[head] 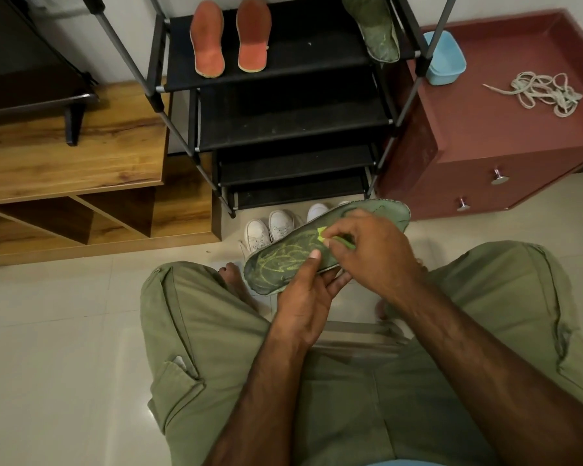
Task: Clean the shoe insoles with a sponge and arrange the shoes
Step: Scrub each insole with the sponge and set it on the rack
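Observation:
A dark green insole [283,264] with yellow-green markings is held in front of my knees. My left hand [308,294] grips it from below, thumb on top. My right hand [371,250] pinches a yellow-green sponge [323,234] and presses it on the insole's middle. On the top shelf of the black shoe rack [293,75] lie two orange insoles [229,38] side by side and a second green insole [374,25] at the right end. White shoes [270,230] stand on the floor under the rack, partly hidden by the held insole.
A maroon cabinet [492,129] at the right carries a light blue tub [445,58] and a heap of pale shoelaces [546,92]. A wooden shelf unit [74,163] stands at the left. I sit with green trousers on a pale tiled floor.

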Demonstrator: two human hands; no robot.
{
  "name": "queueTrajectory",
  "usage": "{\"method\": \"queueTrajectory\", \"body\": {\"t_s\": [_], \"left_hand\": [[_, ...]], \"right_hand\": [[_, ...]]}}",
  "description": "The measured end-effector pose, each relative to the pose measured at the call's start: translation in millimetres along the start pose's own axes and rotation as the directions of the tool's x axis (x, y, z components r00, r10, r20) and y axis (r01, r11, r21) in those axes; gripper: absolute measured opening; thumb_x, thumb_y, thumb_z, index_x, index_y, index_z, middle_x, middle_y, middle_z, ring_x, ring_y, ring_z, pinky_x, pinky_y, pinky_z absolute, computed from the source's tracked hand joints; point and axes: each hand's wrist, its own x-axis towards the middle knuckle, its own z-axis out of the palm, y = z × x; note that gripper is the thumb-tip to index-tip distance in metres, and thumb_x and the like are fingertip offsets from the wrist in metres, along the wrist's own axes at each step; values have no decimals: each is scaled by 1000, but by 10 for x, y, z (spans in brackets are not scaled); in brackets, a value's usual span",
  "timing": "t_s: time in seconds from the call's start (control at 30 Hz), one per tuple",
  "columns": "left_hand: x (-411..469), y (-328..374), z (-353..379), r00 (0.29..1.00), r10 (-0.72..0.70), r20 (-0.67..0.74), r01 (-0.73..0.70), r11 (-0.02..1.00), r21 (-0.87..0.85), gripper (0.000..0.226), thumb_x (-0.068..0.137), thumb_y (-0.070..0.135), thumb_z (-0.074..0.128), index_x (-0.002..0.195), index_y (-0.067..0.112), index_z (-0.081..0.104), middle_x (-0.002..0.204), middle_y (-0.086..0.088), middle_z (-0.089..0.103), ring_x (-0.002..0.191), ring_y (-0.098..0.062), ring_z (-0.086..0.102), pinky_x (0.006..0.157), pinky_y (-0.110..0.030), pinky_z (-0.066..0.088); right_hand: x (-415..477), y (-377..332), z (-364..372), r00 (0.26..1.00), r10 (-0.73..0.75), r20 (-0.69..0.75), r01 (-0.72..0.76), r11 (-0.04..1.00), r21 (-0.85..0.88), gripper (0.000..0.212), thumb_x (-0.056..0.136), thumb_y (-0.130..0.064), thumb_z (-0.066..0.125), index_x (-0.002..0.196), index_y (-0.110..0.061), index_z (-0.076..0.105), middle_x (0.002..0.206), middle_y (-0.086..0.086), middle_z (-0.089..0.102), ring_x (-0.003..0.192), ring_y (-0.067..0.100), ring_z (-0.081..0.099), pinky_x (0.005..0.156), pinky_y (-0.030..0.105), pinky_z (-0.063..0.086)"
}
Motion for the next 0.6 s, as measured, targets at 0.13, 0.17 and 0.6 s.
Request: {"method": "queueTrajectory", "body": {"t_s": [0.13, 0.17, 0.6], "left_hand": [[25, -5, 11, 1000, -13, -19, 12, 1000, -27, 40, 110, 16, 41, 147, 3, 47, 143, -20, 59, 135, -41, 53, 114, -58, 41], [25, -8, 10, 1000, -13, -19, 12, 1000, -28, 40, 110, 16, 41, 147, 3, 47, 144, -20, 58, 136, -41, 53, 114, -58, 41], [47, 12, -63, 999, 10, -50, -12, 999, -40, 42, 109, 17, 43, 148, 1, 44, 144, -22, 57, 136, -42, 51, 115, -56, 41]], "right_hand": [[51, 74, -77, 976, 149, -157, -145, 989, 33, 13, 92, -35, 71, 103, -35, 78, 103, -10, 68, 90, 13, 64, 75, 33, 53], [39, 67, -76, 983, 122, -140, -121, 993, 15, 13, 93, -34, 71, 104, -34, 78, 102, -9, 67, 91, 14, 63, 76, 34, 53], [-56, 166, -79, 998, 9, 65, -11, 1000, 25, 15, 92, -23, 74, 101, -33, 80, 103, -11, 70, 103, 14, 57, 89, 39, 50]]}}
